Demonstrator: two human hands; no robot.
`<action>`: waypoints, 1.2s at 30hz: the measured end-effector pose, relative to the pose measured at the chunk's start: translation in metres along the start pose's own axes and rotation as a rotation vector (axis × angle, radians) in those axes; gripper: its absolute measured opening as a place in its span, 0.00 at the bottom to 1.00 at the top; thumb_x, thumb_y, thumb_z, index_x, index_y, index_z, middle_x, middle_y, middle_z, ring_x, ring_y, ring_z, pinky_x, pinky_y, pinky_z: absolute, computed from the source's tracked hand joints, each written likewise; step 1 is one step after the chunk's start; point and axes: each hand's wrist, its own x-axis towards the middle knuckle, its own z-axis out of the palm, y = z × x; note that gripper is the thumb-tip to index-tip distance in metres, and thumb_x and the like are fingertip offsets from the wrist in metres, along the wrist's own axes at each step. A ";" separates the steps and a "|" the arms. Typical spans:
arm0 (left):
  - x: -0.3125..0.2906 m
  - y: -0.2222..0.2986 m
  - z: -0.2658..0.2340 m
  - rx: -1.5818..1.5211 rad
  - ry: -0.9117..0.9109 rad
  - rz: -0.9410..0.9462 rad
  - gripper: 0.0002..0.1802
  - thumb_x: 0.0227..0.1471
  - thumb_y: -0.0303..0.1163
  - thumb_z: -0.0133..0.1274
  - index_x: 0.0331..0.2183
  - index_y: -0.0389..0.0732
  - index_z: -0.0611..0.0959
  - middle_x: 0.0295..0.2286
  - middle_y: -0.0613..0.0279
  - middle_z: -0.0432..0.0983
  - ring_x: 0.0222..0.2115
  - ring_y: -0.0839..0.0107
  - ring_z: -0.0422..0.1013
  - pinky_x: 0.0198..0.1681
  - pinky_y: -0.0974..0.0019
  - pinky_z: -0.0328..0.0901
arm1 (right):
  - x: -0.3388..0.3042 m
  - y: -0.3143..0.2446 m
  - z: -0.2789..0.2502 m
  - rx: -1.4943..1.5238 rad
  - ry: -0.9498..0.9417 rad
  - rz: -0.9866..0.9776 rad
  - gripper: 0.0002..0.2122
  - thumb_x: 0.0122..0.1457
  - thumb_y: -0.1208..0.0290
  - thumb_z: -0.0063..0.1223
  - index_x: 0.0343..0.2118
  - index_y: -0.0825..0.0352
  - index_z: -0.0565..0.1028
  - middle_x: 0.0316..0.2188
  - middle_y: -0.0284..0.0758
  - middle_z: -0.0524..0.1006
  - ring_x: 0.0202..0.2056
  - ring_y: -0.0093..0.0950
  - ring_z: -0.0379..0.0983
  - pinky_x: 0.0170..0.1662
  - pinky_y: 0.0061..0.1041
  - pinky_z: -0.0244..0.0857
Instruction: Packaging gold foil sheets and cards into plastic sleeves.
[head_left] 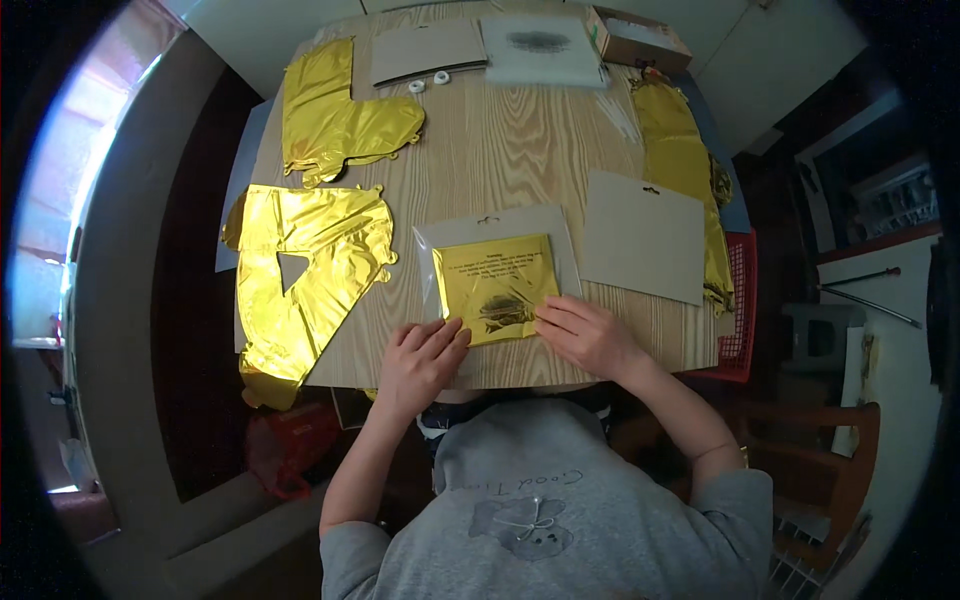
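Note:
In front of me on the table lies a folded gold foil balloon (500,265), square and flat, with dark print on it. It is in a clear plastic bag (550,222) with a hang hole at the top; I cannot tell whether it is fully inside. My left hand (425,362) grips its lower left corner with bent fingers. At the lower right corner my right hand (590,338) holds the edge, fingers together on top. Both thumbs are mostly hidden. To the right lies a grey-white card (645,237) with a hang hole.
Unfolded gold foil balloons lie at left, one with a triangular opening (335,235), one L-shaped (325,110), and another (672,140) at right. Behind are stacked cards (425,50), clear bags (540,50), white rolls (441,78) and a box (640,38). A red basket (738,310) stands beside the table.

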 end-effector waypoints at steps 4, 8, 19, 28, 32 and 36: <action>-0.001 0.000 0.003 -0.009 0.017 -0.009 0.13 0.44 0.31 0.58 0.37 0.44 0.82 0.40 0.66 0.78 0.40 0.70 0.73 0.42 0.64 0.63 | -0.002 0.000 0.000 0.006 -0.014 0.007 0.11 0.48 0.74 0.57 0.36 0.67 0.78 0.40 0.34 0.77 0.46 0.31 0.72 0.47 0.29 0.71; -0.001 0.001 0.005 0.004 0.052 -0.005 0.13 0.43 0.30 0.58 0.36 0.44 0.83 0.39 0.66 0.78 0.39 0.70 0.73 0.41 0.64 0.64 | -0.004 0.001 0.003 0.009 0.004 0.007 0.11 0.48 0.75 0.57 0.37 0.67 0.78 0.40 0.34 0.77 0.46 0.31 0.73 0.47 0.28 0.71; 0.003 0.004 0.000 -0.027 0.017 -0.038 0.14 0.41 0.31 0.60 0.36 0.44 0.81 0.41 0.65 0.77 0.40 0.69 0.72 0.43 0.63 0.64 | -0.008 0.016 -0.016 0.106 0.028 0.149 0.13 0.47 0.75 0.58 0.37 0.66 0.77 0.42 0.35 0.76 0.47 0.34 0.71 0.50 0.32 0.66; 0.077 0.029 0.016 -0.102 -0.144 -0.062 0.27 0.51 0.40 0.52 0.52 0.42 0.71 0.55 0.53 0.63 0.58 0.52 0.56 0.60 0.48 0.51 | 0.021 0.064 -0.019 0.024 -0.120 0.069 0.12 0.43 0.76 0.56 0.34 0.61 0.75 0.36 0.31 0.73 0.44 0.32 0.69 0.49 0.33 0.62; 0.084 0.022 0.042 -0.035 -0.200 -0.046 0.34 0.53 0.50 0.47 0.58 0.44 0.65 0.60 0.52 0.55 0.62 0.50 0.47 0.62 0.41 0.41 | 0.028 0.073 -0.015 -0.017 -0.168 -0.031 0.12 0.43 0.74 0.57 0.34 0.58 0.76 0.35 0.27 0.74 0.44 0.28 0.69 0.49 0.32 0.61; 0.082 0.019 0.051 -0.010 -0.226 -0.038 0.37 0.53 0.55 0.45 0.59 0.44 0.64 0.60 0.52 0.54 0.62 0.49 0.46 0.62 0.38 0.39 | 0.034 0.079 -0.014 0.004 -0.180 -0.082 0.10 0.45 0.73 0.55 0.33 0.58 0.76 0.35 0.26 0.74 0.44 0.27 0.70 0.49 0.31 0.60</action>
